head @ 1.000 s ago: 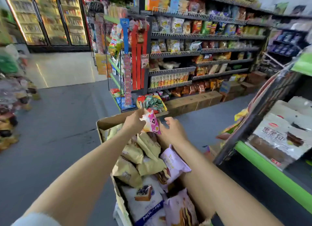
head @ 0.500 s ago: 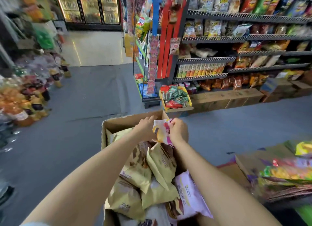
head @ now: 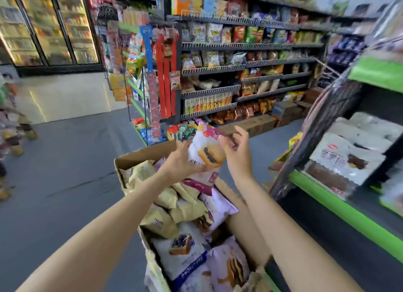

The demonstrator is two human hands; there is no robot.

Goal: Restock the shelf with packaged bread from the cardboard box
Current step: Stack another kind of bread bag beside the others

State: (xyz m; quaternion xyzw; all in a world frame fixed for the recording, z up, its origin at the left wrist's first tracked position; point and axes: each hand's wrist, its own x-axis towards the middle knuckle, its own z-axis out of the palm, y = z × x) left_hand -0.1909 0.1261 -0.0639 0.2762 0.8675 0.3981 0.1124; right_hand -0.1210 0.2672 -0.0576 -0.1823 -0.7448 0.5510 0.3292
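Noted the cardboard box low in the head view, packed with tan, white and lilac bread bags. A second before, both hands sat down at the far rim, pinching a small pink-and-white packet between them. By this moment the packet was up and out.

Left hand: fingers curled under and around the lower edge of the white bread packet, thumb on its near face. The packet stood tilted above the box's far end, printed bun facing me, its pink top poking up beyond my fingertips.

Right hand: it had let go. Fingers spread and loosely bent, holding nothing, just right of the packet; I could not tell whether the palm edge brushed the wrapper.

Right again, well apart from both hands: the green-edged shelf, with white bread packs already lying on it.

The view had also swung back toward that shelf. My reading: the pick was done, one packet was free in a single hand, and the carry to the shelf remained. The empty right hand looked ready to take the packet over or steady it.
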